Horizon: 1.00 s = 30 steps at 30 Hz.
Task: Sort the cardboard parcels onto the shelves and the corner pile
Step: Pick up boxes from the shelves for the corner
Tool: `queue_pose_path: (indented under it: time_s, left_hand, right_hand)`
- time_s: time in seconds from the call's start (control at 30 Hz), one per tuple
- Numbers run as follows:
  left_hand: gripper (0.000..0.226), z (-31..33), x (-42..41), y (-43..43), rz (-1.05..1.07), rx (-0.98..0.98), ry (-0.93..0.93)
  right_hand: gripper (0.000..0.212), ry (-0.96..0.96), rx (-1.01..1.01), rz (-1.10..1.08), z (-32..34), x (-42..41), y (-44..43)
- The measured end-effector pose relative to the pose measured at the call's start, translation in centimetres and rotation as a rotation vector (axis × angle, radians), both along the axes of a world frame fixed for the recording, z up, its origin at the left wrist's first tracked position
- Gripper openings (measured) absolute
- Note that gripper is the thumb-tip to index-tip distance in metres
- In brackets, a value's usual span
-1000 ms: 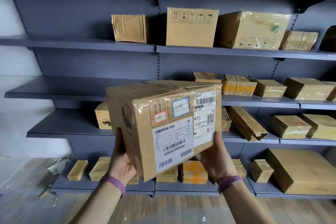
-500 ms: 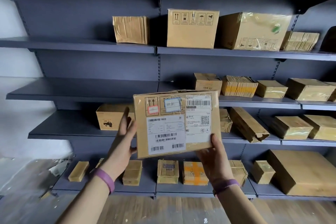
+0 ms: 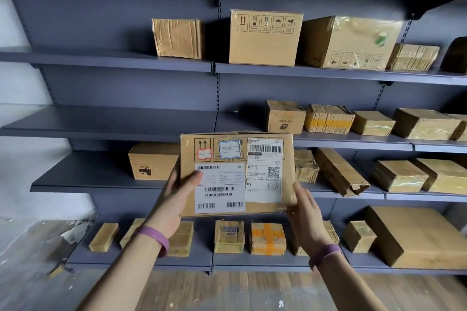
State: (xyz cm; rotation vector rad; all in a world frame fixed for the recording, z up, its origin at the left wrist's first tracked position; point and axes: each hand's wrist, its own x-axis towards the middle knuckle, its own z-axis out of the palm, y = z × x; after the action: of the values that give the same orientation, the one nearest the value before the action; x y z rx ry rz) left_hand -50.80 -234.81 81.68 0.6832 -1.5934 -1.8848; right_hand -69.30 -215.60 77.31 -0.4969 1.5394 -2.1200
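I hold a labelled cardboard parcel (image 3: pixel 236 174) up in front of the grey shelving (image 3: pixel 108 124), its face with white shipping labels turned toward me. My left hand (image 3: pixel 177 199) grips its left edge, thumb on the label. My right hand (image 3: pixel 307 212) grips its lower right corner. The parcel hangs level with the third shelf (image 3: pixel 101 177), just right of a small brown box (image 3: pixel 153 161) standing there. Its back side is hidden.
Large boxes (image 3: pixel 264 38) fill the top shelf's right half. Smaller taped parcels (image 3: pixel 328 118) line the second, third and bottom shelves toward the right. The shelves' left halves are mostly bare. A white wall (image 3: pixel 15 88) and rubble lie at the left; wooden floor below.
The parcel has moved away from me toward the shelves and turned its labelled face flat toward me. My left thumb has come onto the front label.
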Motion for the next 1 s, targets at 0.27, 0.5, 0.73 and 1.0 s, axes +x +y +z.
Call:
queue_pose_path:
  time_s: [0.27,0.5,0.73,1.0]
  left_hand:
    - [0.075,-0.1,-2.0,1.0,-0.096,-0.083,-0.073]
    - [0.051,0.1,-6.3,4.2,-0.158,-0.001,-0.086]
    - [0.058,-0.4,-12.5,8.6,-0.283,-0.014,-0.144]
    - [0.066,-0.6,-22.2,19.1,-0.494,-0.053,-0.170]
  right_hand:
    - [0.098,-0.076,0.105,-0.025,0.8,-1.0,0.9]
    - [0.053,-0.112,0.152,-0.202,0.8,-2.6,4.8]
    - [0.060,-0.155,0.193,-0.420,1.1,-4.5,11.0]
    - [0.066,-0.215,0.154,-0.641,0.9,-9.4,23.0]
